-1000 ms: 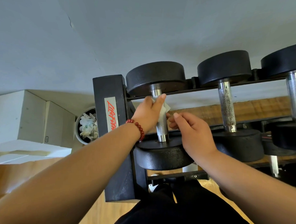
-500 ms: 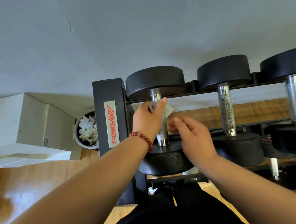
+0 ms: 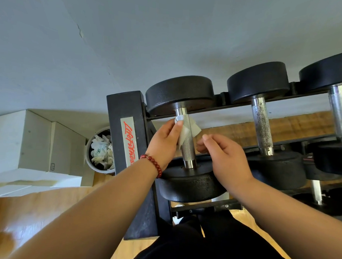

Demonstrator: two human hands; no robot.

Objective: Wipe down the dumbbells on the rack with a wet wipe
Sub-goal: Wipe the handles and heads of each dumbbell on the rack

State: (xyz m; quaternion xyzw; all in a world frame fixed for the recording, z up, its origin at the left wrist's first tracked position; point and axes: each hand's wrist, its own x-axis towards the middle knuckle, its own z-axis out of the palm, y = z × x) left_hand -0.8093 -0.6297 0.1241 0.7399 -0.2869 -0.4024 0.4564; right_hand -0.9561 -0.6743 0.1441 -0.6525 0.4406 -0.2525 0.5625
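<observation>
Fingers (image 3: pixel 178 126) of left hand (image 3: pixel 164 142) pinch wet wipe (image 3: pixel 188 131) against knurled handle of leftmost dumbbell (image 3: pixel 179 94), centre frame, on rack (image 3: pixel 126 108). Right hand (image 3: pixel 225 158) just right of handle, its fingers loosely bent, holding nothing visible. Round bin (image 3: pixel 88 159), mid-left beside rack, holds crumpled white paper (image 3: pixel 101 152).
</observation>
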